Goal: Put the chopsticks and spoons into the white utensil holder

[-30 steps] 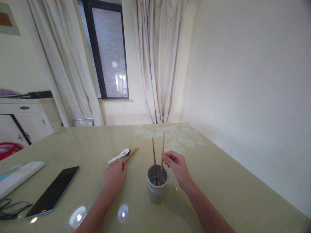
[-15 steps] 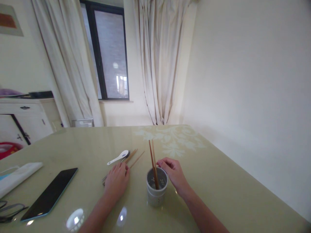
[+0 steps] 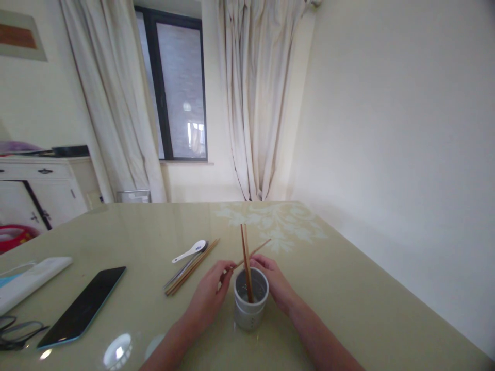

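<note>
A grey cup [image 3: 250,315] stands upright on the table, with two brown chopsticks [image 3: 246,263] leaning up out of it. My left hand [image 3: 212,284] is just left of the cup, its fingers closed around one end of another wooden chopstick [image 3: 261,246]. That chopstick slants up to the right, behind the two in the cup. My right hand [image 3: 274,281] is curled at the cup's right rear side, fingertips by the rim and partly hidden. Left of my hands lie several more chopsticks [image 3: 195,268] in a bundle, beside a white spoon [image 3: 190,251] with a dark mark.
A black tablet-like device [image 3: 83,306] lies on the left of the glossy table [image 3: 332,309]. Past it are a long white object [image 3: 34,283] and dark cables or glasses [image 3: 21,330]. A wall [image 3: 394,154] borders the table's right side.
My left hand has lifted a chopstick from beside the bundle and moved right, up to the cup. My right hand has stayed beside the cup.
</note>
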Demonstrator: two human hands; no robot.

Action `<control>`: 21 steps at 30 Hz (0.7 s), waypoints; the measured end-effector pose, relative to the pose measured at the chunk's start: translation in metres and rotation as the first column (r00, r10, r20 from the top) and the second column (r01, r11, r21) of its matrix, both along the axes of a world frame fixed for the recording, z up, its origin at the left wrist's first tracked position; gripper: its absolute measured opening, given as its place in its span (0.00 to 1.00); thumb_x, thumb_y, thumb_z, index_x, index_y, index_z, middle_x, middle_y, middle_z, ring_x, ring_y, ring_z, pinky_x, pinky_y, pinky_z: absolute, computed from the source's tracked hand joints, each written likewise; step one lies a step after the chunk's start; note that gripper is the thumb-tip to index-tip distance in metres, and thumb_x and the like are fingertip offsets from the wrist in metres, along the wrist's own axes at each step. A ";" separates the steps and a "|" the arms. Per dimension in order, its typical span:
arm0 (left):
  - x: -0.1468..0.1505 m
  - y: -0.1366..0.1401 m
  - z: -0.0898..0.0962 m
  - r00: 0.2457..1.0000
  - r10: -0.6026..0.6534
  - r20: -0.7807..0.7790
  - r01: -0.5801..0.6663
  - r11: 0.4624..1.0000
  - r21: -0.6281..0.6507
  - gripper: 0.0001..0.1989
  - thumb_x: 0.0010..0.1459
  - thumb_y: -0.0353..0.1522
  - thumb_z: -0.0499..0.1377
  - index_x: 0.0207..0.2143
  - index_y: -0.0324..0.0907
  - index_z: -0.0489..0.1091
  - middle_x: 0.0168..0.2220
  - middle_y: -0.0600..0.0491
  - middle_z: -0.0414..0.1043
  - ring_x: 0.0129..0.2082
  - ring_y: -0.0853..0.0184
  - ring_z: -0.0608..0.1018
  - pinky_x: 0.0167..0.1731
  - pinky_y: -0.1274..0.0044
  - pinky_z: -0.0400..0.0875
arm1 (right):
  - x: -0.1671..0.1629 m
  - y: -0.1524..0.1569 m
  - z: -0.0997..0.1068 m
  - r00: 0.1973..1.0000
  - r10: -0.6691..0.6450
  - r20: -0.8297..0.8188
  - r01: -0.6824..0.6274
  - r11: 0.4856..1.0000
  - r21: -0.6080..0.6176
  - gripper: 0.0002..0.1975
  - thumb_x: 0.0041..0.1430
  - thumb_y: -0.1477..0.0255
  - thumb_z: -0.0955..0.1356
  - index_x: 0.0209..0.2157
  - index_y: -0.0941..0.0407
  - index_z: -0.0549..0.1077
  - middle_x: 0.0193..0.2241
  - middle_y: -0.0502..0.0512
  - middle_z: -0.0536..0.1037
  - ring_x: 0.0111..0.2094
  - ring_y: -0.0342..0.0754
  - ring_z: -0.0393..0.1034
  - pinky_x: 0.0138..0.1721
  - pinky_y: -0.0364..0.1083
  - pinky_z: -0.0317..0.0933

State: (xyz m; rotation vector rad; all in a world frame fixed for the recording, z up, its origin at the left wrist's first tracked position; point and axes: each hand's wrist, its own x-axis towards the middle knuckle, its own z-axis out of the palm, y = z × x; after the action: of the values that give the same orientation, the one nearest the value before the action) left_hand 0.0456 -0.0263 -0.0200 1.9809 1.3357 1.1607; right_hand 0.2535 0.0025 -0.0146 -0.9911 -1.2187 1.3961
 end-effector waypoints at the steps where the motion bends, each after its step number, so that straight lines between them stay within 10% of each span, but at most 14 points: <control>1: 0.002 -0.002 0.001 0.999 -0.042 0.005 0.042 0.999 -0.006 0.15 0.71 0.41 0.52 0.48 0.47 0.76 0.44 0.48 0.82 0.40 0.61 0.82 0.44 0.70 0.77 | -0.001 0.000 0.001 0.999 0.031 -0.016 -0.030 0.999 0.009 0.25 0.51 0.48 0.79 0.37 0.55 0.84 0.32 0.54 0.84 0.35 0.53 0.77 0.37 0.47 0.66; 5: 0.005 -0.005 0.003 0.997 -0.079 -0.017 0.079 0.997 0.023 0.14 0.70 0.39 0.55 0.50 0.49 0.78 0.47 0.47 0.82 0.45 0.58 0.82 0.48 0.68 0.77 | -0.001 0.000 0.006 0.999 0.039 -0.025 -0.037 0.996 0.078 0.22 0.55 0.50 0.78 0.37 0.55 0.82 0.34 0.56 0.85 0.37 0.54 0.78 0.40 0.48 0.67; 8: 0.003 -0.006 0.004 1.000 0.025 -0.007 -0.024 0.991 0.129 0.15 0.71 0.40 0.54 0.51 0.49 0.78 0.52 0.46 0.81 0.56 0.54 0.79 0.60 0.59 0.70 | 0.009 0.003 0.012 0.978 -0.204 -0.051 0.209 0.965 0.161 0.22 0.57 0.49 0.77 0.37 0.54 0.80 0.39 0.58 0.85 0.40 0.55 0.78 0.40 0.49 0.68; 14: 0.007 -0.017 0.009 0.972 -0.018 0.232 0.032 0.998 -0.058 0.26 0.72 0.52 0.49 0.55 0.46 0.74 0.54 0.44 0.80 0.53 0.56 0.80 0.56 0.63 0.75 | 0.054 0.010 0.040 0.761 -0.569 -0.311 0.646 0.706 0.290 0.21 0.55 0.51 0.78 0.35 0.53 0.78 0.32 0.55 0.83 0.33 0.50 0.74 0.35 0.48 0.65; 21: 0.016 -0.019 0.007 0.911 -0.139 0.389 0.240 0.944 -0.225 0.27 0.70 0.54 0.53 0.57 0.48 0.74 0.57 0.48 0.80 0.59 0.57 0.79 0.62 0.65 0.73 | 0.042 -0.006 0.050 0.867 -0.414 -0.278 0.490 0.808 0.326 0.18 0.56 0.52 0.78 0.35 0.53 0.80 0.29 0.54 0.82 0.29 0.49 0.72 0.33 0.49 0.67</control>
State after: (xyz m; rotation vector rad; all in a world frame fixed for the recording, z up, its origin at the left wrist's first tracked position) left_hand 0.0612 -0.0455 -0.0134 1.5648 1.0178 1.1223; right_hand 0.2954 -0.0033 0.0356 -0.7757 -0.9738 0.8064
